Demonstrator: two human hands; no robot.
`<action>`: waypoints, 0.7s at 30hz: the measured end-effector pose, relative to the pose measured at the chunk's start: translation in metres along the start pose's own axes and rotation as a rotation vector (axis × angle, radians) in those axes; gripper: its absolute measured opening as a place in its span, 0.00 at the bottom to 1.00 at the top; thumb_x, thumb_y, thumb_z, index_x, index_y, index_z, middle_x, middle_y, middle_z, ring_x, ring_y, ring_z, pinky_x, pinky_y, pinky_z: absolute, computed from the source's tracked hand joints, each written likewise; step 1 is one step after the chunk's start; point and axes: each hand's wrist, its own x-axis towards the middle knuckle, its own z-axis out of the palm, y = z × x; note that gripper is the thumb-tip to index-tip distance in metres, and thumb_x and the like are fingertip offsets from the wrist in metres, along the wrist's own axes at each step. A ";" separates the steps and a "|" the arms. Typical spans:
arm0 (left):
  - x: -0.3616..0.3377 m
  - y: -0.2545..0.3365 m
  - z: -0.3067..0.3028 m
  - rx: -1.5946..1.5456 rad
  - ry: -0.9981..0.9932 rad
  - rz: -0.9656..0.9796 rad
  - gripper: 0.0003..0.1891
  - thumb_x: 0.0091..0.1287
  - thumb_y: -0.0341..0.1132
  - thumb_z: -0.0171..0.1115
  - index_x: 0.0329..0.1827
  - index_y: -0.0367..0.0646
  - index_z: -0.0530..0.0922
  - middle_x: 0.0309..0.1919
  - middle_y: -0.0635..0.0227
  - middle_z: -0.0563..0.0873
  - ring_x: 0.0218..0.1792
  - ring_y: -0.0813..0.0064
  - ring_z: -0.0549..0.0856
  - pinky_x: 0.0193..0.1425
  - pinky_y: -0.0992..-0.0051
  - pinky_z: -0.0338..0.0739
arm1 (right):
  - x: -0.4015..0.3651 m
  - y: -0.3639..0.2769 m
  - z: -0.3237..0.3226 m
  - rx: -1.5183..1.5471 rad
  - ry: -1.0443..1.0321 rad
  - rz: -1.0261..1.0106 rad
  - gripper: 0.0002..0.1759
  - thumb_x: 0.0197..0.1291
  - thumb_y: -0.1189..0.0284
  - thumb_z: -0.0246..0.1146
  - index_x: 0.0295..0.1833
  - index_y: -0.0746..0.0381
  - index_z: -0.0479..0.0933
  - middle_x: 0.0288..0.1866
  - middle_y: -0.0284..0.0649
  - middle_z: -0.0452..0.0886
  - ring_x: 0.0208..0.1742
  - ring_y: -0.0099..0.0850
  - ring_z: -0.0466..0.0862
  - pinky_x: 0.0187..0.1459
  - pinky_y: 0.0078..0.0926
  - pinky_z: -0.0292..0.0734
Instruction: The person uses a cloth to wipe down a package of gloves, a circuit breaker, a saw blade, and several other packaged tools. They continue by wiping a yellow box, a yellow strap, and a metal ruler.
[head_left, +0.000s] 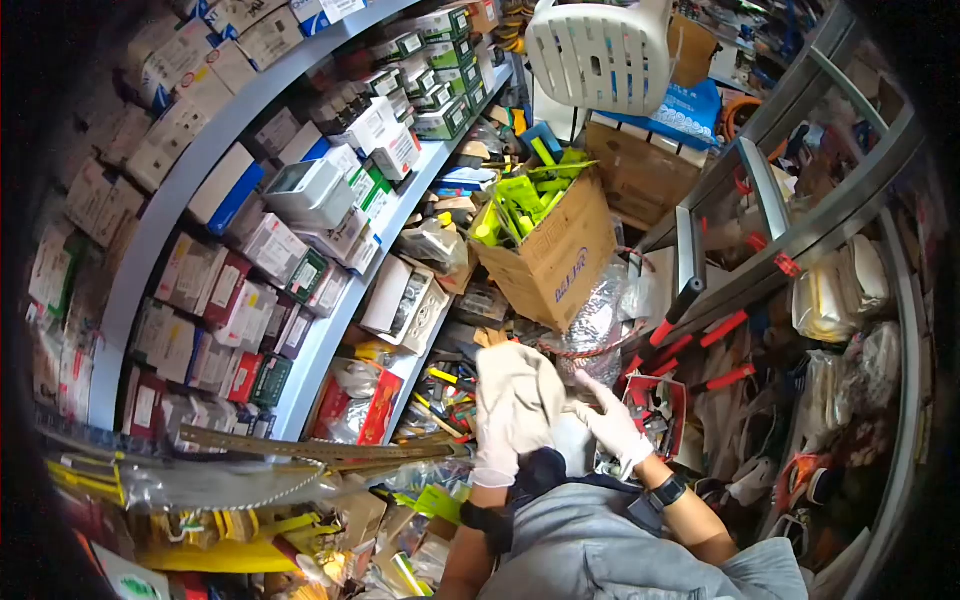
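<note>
A bunched beige cloth (525, 395) is in my left hand (494, 455), which wears a thin white glove. The cloth covers most of the fingers, and only the back of the hand and the cuff show plainly. To its right, my right hand (615, 428), gloved in white too, has its index finger and thumb stretched apart with nothing between them. A smooth white object (571, 440) shows between the hands, low in front of my body. Just beyond the hands lies clear plastic wrap (598, 315).
A cardboard box (545, 262) of lime-green items stands ahead, with a white plastic chair (600, 55) behind it. Shelves (243, 130) packed with small boxes line the left. A metal ladder (760, 190) leans at right, near red-handled tools (690, 350).
</note>
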 end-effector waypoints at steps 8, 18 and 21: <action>0.051 0.089 -0.063 0.462 0.322 0.362 0.38 0.69 0.46 0.59 0.76 0.38 0.56 0.71 0.59 0.67 0.69 0.65 0.69 0.74 0.65 0.61 | 0.016 0.066 -0.044 0.143 0.420 0.050 0.30 0.66 0.74 0.63 0.72 0.64 0.65 0.67 0.44 0.75 0.67 0.30 0.75 0.66 0.26 0.69; 0.094 0.097 -0.129 0.557 0.630 0.311 0.37 0.66 0.34 0.66 0.76 0.38 0.58 0.68 0.57 0.72 0.63 0.65 0.75 0.70 0.69 0.67 | 0.021 0.082 -0.072 0.280 0.642 0.112 0.27 0.69 0.76 0.61 0.71 0.67 0.66 0.67 0.45 0.75 0.64 0.30 0.76 0.65 0.24 0.69; 0.097 0.089 -0.140 0.549 0.622 0.283 0.37 0.65 0.34 0.66 0.76 0.38 0.59 0.66 0.56 0.74 0.60 0.66 0.77 0.67 0.68 0.71 | 0.024 0.093 -0.070 0.304 0.618 0.149 0.27 0.69 0.75 0.61 0.71 0.67 0.66 0.67 0.45 0.75 0.65 0.29 0.76 0.65 0.23 0.69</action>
